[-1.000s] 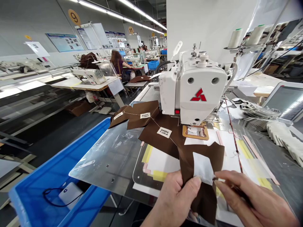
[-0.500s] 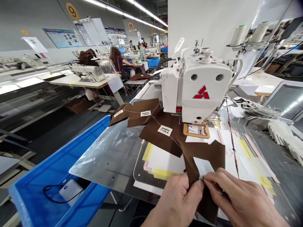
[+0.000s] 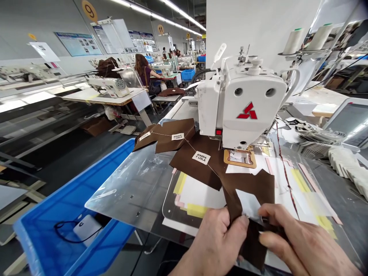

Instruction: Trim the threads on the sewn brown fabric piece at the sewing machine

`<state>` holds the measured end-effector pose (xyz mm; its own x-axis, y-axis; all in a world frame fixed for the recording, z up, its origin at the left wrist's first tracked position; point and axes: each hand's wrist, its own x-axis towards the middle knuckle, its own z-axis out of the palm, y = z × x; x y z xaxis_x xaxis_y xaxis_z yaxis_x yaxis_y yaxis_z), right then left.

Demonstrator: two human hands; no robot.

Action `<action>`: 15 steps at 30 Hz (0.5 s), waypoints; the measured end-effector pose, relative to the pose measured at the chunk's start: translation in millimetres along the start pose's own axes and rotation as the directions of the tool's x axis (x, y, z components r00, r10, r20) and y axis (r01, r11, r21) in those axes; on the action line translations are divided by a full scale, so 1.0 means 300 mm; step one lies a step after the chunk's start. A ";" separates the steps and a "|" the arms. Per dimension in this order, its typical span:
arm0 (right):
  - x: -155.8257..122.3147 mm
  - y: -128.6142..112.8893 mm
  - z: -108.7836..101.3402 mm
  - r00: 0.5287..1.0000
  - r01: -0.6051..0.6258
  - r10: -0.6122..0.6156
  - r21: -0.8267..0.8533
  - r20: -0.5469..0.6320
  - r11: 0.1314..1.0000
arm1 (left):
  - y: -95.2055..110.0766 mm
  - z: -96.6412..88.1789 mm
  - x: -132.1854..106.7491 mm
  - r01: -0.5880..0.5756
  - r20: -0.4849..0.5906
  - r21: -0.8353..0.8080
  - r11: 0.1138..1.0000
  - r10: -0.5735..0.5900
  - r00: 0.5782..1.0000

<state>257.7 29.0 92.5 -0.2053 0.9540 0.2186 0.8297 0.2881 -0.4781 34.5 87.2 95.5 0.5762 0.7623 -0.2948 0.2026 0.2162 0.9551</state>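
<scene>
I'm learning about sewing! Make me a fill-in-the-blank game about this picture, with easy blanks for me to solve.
The piece of fabric in the left hand and right hand is ____.
The white tag near the sewing machine reads ____.
The tub left of the clear plastic sheet is ____.
The logo on the white sewing machine is ____.

Missing words: brown; BIMBA Y LOLA; blue; red.

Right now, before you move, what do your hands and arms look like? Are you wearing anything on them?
The left hand and the right hand are both bare, with no gloves, and no ring, watch or tape shows on them. The fingernails look short. No sleeve shows, because the arms run out of the bottom of the view.
</scene>
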 end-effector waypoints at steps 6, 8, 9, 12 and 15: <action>0.018 0.011 0.014 0.992 0.123 -0.124 0.028 0.013 0.992 | -0.011 -0.008 -0.004 -0.035 0.013 0.006 0.999 0.035 0.999; 0.022 0.001 0.008 0.992 0.128 -0.129 0.053 0.012 0.990 | -0.011 -0.010 -0.007 -0.051 0.023 0.023 0.998 0.050 0.998; 0.025 -0.003 0.005 0.991 0.130 -0.131 0.064 0.015 0.989 | -0.010 -0.010 -0.008 -0.055 0.023 0.028 0.998 0.054 0.998; 0.032 -0.006 0.001 0.989 0.146 -0.148 0.077 0.026 0.986 | -0.003 -0.012 -0.012 -0.052 0.018 0.051 0.997 0.052 0.999; 0.037 0.001 0.000 0.978 0.202 -0.204 0.042 0.046 0.978 | 0.002 -0.014 -0.012 -0.055 0.025 0.086 0.995 0.053 0.998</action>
<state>255.7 39.8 94.6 -0.3943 0.8778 0.2722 0.7483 0.4786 -0.4594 29.2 87.0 97.3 0.6055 0.7573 -0.2447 0.2381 0.1210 0.9637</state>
